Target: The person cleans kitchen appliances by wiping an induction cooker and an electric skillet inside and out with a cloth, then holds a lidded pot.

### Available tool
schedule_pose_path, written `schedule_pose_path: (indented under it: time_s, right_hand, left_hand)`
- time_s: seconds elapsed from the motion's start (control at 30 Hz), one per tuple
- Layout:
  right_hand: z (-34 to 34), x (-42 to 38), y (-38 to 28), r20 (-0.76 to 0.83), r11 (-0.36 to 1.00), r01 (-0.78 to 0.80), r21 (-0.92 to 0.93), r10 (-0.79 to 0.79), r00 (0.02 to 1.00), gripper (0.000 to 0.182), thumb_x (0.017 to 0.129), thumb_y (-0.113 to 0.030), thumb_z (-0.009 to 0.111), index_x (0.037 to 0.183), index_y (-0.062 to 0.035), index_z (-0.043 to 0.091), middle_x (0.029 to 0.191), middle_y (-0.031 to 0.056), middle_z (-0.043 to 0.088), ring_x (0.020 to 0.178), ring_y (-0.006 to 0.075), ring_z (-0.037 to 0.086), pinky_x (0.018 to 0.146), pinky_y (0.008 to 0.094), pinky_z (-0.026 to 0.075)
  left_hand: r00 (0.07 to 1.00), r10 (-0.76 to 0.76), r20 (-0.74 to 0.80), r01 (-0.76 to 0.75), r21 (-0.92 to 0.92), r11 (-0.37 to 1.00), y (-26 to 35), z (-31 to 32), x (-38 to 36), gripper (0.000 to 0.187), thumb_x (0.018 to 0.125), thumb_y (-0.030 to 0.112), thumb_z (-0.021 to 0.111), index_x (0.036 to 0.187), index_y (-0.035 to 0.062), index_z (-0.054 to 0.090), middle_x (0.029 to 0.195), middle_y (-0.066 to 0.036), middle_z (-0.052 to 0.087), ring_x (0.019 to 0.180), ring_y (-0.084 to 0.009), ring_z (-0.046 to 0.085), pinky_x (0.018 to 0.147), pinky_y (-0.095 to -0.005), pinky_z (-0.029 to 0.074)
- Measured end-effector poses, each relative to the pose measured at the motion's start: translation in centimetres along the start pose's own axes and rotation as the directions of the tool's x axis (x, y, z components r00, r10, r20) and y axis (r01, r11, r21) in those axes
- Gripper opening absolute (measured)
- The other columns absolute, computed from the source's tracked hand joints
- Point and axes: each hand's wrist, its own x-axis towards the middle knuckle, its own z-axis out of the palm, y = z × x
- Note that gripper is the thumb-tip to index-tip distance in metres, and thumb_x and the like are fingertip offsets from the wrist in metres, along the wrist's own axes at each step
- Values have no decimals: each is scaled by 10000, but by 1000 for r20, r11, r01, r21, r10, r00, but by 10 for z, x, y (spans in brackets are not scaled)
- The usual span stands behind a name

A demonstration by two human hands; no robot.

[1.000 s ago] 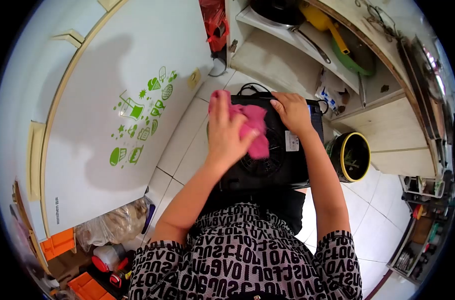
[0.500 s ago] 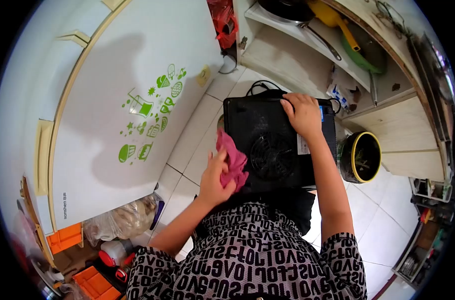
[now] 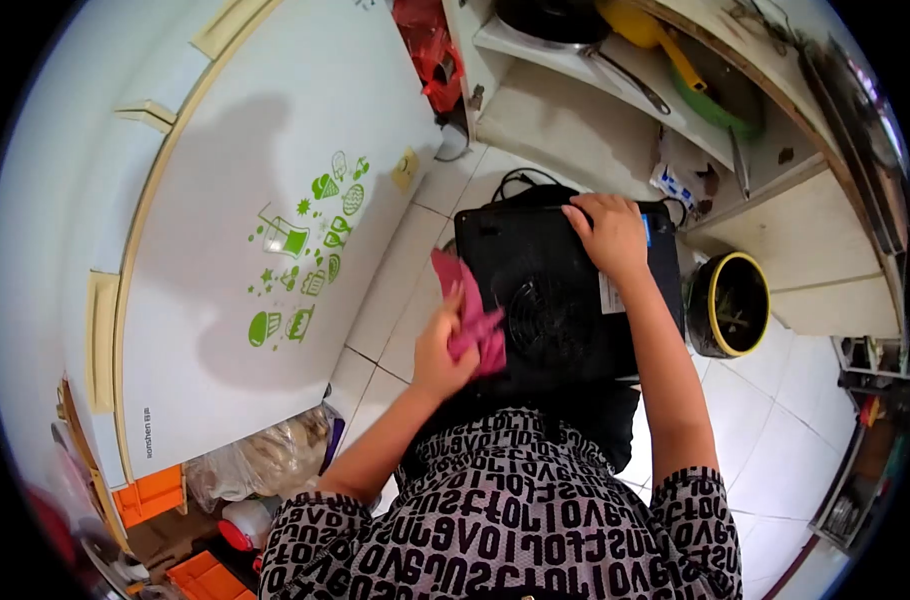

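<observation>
A black induction cooker rests in front of my body with its underside up, showing a round fan vent and a white label. My right hand grips its far edge, thumb on the underside and fingers over the rim. In my left hand is a bunched pink cloth, closed in the fingers beside the cooker's left edge. Part of the cloth overlaps the cooker in this view. A black power cord loops out behind the far edge.
At left stands a white fridge with green stickers. A black pot with a yellow rim is on the tiled floor at right. Pans sit on the cabinet shelf ahead. Orange crates and a plastic bag lie lower left.
The view has shifted slightly, and the cooker appears a little lower and farther right. The pink cloth has changed shape in my left hand. My right hand keeps its hold on the edge.
</observation>
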Motion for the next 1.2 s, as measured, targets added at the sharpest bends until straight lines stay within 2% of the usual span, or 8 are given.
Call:
schedule_pose_path:
  time_s: [0.13, 0.27, 0.43, 0.63, 0.8, 0.9, 1.07, 1.2]
  right_hand:
    - [2, 6, -1, 2, 996, 52, 70, -53, 999, 287, 871, -364, 612, 909, -100, 718, 934, 54, 689, 925, 260, 613, 863, 390, 434]
    - [8, 10, -5, -33, 999, 30, 12, -30, 999, 292, 878, -365, 603, 912, -98, 715, 942, 58, 687, 928, 258, 610, 869, 390, 432]
    - [6, 7, -3, -25, 999, -36, 11, 36, 999, 297, 878, -369, 601, 902, -96, 716, 942, 60, 688, 930, 260, 611, 870, 391, 431]
    - [-3, -1, 7, -25, 1000, -17, 16, 18, 1000, 300, 861, -378, 622, 873, -95, 720, 928, 61, 693, 919, 254, 620, 869, 378, 431]
    - [0, -1, 5, -52, 1000, 13, 27, -11, 999, 300, 857, -378, 628, 863, -94, 724, 909, 62, 690, 918, 255, 618, 858, 380, 433]
    - [6, 3, 5, -55, 1000, -20, -11, 20, 998, 318, 869, -400, 606, 871, -109, 731, 906, 58, 690, 913, 261, 616, 851, 381, 431]
    - [6, 4, 7, -11, 995, -94, -17, 94, 996, 361, 874, -448, 582, 869, -123, 739, 921, 67, 693, 916, 265, 617, 859, 382, 432]
    - [6, 2, 18, -13, 997, -67, -28, 67, 998, 372, 874, -457, 580, 866, -122, 742, 916, 71, 695, 915, 267, 618, 877, 378, 431]
  left_hand:
    - [997, 5, 75, -3, -19, 1000, 14, -5, -28, 245, 706, 26, 575, 777, 35, 341, 1378, -345, 388, 1346, -416, 351, 1083, -435, 322]
    - [998, -48, -43, 54, 163, 985, -15, 2, 41, 557, 753, 68, 615, 1279, -32, 463, 970, -162, 602, 892, -290, 632, 773, -369, 506]
    - [974, -81, -213, 138, 269, 953, -12, 22, 121, 438, 749, 90, 625, 1158, -24, 518, 938, -168, 595, 951, -348, 597, 847, -402, 475]
    - [998, -17, -68, 27, 142, 989, 8, 21, 10, 248, 717, 60, 580, 925, -25, 476, 1140, -249, 582, 848, -390, 556, 769, -399, 459]
    - [999, 21, 39, -26, 113, 993, 18, 9, -32, 213, 710, 49, 575, 810, 11, 391, 1384, -325, 404, 1278, -466, 418, 993, -422, 403]
    - [994, 69, -88, -47, 234, 971, 6, 15, 20, 651, 761, 82, 613, 1369, -32, 409, 853, -124, 551, 767, -305, 567, 760, -383, 489]
    - [985, -4, -171, 65, 354, 933, -10, 30, 105, 578, 778, 113, 625, 1321, 0, 459, 899, -158, 587, 803, -328, 590, 757, -395, 486]
    - [998, 56, -20, -47, 318, 947, -2, 19, 36, 566, 760, 104, 617, 1296, -15, 478, 865, -157, 566, 751, -308, 572, 711, -381, 478]
